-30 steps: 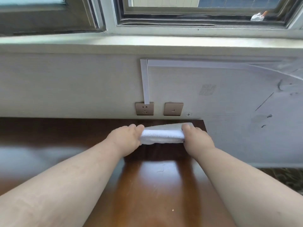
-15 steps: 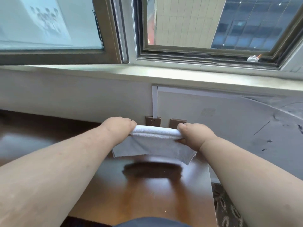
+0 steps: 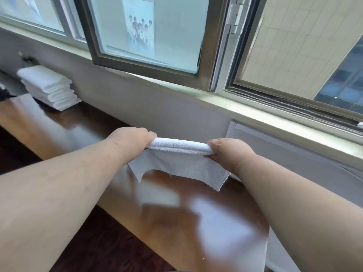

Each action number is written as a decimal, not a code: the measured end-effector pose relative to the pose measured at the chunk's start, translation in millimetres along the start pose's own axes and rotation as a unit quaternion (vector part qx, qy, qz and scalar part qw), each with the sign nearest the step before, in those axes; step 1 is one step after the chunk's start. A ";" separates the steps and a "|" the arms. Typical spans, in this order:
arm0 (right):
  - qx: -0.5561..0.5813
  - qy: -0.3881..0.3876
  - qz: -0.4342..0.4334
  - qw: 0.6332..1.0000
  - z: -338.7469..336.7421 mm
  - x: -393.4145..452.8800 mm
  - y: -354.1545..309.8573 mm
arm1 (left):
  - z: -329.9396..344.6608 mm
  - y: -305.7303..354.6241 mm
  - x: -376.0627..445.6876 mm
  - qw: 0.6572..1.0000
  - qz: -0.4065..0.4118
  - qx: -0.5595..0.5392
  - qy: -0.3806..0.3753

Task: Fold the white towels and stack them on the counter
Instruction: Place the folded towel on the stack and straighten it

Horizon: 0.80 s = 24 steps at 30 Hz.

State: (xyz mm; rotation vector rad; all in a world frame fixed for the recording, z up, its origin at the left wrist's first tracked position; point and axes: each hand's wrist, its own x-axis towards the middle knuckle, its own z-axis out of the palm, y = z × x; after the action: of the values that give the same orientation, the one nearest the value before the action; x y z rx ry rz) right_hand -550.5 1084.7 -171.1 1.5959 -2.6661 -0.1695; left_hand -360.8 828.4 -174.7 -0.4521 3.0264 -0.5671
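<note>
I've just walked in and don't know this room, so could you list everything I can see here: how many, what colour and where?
Towel in hand: one, white, held up above the counter, its lower edge hanging loose.
Stack of folded towels: one pile, white, far left end of the counter by the wall; the number of towels is hard to tell.
Counter: one, glossy brown wood, running along the wall under the window.
Window: metal frames, one frosted pane swung open, above the sill.
Picture on the pane: one, pale, showing a group of people.
Window sill: one, pale, below the frames.
Left hand: grips the towel's left end.
Right hand: grips the towel's right end.
</note>
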 end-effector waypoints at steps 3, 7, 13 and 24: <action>-0.008 0.012 -0.030 0.999 -18.3 29.5 -45.9 | 10.6 -47.0 -29.4 0.999 -0.042 -0.001 0.006; -0.010 0.029 -0.062 0.998 -40.8 76.1 -121.3 | 26.5 -120.7 -74.9 0.996 -0.086 -0.017 -0.002; 0.006 0.037 -0.099 0.994 -62.0 151.5 -256.3 | 58.4 -247.3 -144.2 0.989 -0.141 -0.016 -0.050; 0.025 0.049 -0.163 0.985 -99.6 287.8 -427.4 | 103.2 -433.2 -205.4 0.980 -0.185 0.001 -0.071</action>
State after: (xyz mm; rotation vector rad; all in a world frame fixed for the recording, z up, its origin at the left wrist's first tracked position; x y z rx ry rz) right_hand -303.9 623.4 -127.3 1.9905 -2.3403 -0.0292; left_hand -35.7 465.3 -120.6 -1.0205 2.8159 -0.5241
